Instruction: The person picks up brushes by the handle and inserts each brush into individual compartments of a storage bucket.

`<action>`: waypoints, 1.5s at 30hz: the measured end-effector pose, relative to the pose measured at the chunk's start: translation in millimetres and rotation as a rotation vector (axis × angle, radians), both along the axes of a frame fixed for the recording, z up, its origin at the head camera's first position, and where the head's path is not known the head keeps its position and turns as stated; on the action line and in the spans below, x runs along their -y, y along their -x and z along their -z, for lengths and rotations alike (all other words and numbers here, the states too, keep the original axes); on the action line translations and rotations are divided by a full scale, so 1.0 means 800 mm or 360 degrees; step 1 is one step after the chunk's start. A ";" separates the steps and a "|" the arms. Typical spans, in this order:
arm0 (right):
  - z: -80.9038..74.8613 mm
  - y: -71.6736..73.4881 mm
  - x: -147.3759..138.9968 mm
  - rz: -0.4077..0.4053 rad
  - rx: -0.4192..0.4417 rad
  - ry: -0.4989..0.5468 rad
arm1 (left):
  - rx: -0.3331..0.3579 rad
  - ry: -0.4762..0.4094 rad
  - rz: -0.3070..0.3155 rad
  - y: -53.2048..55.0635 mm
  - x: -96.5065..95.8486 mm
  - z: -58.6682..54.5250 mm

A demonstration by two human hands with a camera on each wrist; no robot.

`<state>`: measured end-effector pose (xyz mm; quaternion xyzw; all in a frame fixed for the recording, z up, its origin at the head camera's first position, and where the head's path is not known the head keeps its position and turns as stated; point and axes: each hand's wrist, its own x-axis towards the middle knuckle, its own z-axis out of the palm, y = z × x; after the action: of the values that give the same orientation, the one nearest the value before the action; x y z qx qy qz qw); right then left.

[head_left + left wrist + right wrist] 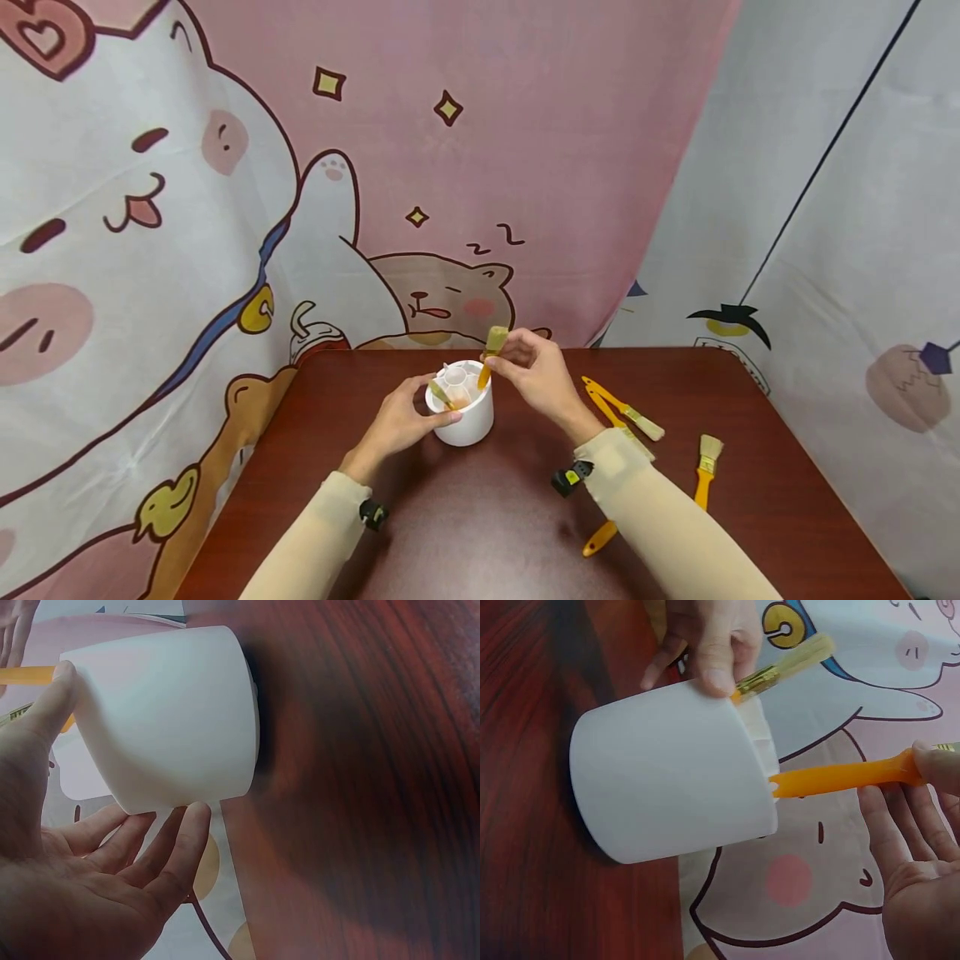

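A white brush holder with inner compartments stands on the table. My left hand grips its side, thumb at the rim and fingers around the far side; in the left wrist view those fingertips touch the wall. One paintbrush leans inside the holder near my left thumb, bristles up. Over the opposite part of the rim, my right hand pinches a second paintbrush near its ferrule, bristles up. Its orange handle points down, the tip at the holder's opening. How deep the tip reaches is hidden.
To the right on the dark red table lie two paintbrushes close together, partly behind the right sleeve. Another paintbrush lies farther right. An orange handle end shows beside the right forearm. A cartoon-printed cloth hangs behind.
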<state>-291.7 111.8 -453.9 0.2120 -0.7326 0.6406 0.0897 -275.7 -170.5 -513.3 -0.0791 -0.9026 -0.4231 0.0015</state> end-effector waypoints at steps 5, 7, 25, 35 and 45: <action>0.010 0.003 0.002 -0.0008 0.0028 -0.0070 | -0.0007 -0.0003 0.0012 0.000 -0.001 0.000; 0.014 0.005 0.003 -0.0017 0.0036 -0.0091 | -0.0005 0.0001 0.0015 0.000 -0.002 0.001; 0.030 0.008 0.015 -0.0004 -0.0089 -0.0607 | -0.0016 0.0042 0.0017 0.000 -0.001 -0.003; 0.041 0.006 0.013 0.0028 -0.0126 -0.0755 | -0.0050 0.0031 0.0034 0.000 0.001 0.002; 0.047 0.005 0.013 0.0047 -0.0134 -0.0845 | -0.0036 0.0031 0.0030 0.002 0.000 0.002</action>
<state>-295.9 101.1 -491.3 0.2439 -0.8736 0.4152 0.0707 -277.1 -170.4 -515.2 -0.0924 -0.9058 -0.4134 0.0070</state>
